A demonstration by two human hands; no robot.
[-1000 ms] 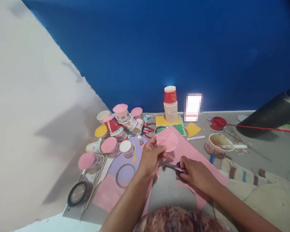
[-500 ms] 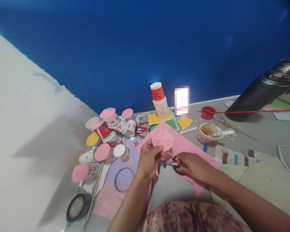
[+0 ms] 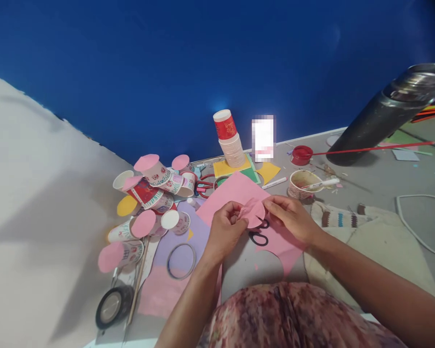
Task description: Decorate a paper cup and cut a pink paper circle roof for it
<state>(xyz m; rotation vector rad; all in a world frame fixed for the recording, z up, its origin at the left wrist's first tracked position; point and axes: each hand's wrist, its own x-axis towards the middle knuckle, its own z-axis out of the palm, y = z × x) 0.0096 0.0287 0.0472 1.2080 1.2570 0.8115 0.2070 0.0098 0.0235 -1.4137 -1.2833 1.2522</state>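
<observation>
A pink paper circle [image 3: 252,213] is pinched between my two hands, its surface creased. My left hand [image 3: 229,226] grips its left side, fingers curled behind and thumb in front. At the right edge, my right hand [image 3: 289,217] has thumb and fingers closed on the paper. Black-handled scissors [image 3: 259,239] lie just below the circle, their blades hidden. Beneath them spreads a large pink sheet [image 3: 224,193] with rounded cut-outs along its lower edge.
Decorated paper cups [image 3: 154,175] with pink discs cluster at the left. A cup stack [image 3: 233,151] stands at the back. Black tape [image 3: 113,308] lies front left. A paint cup [image 3: 303,186], a dark bottle [image 3: 380,121] and beige cloth [image 3: 362,251] are at the right.
My right hand has let go of the scissors, which now lie on the sheet, and has taken hold of the circle. The circle has gone from flat to creased.
</observation>
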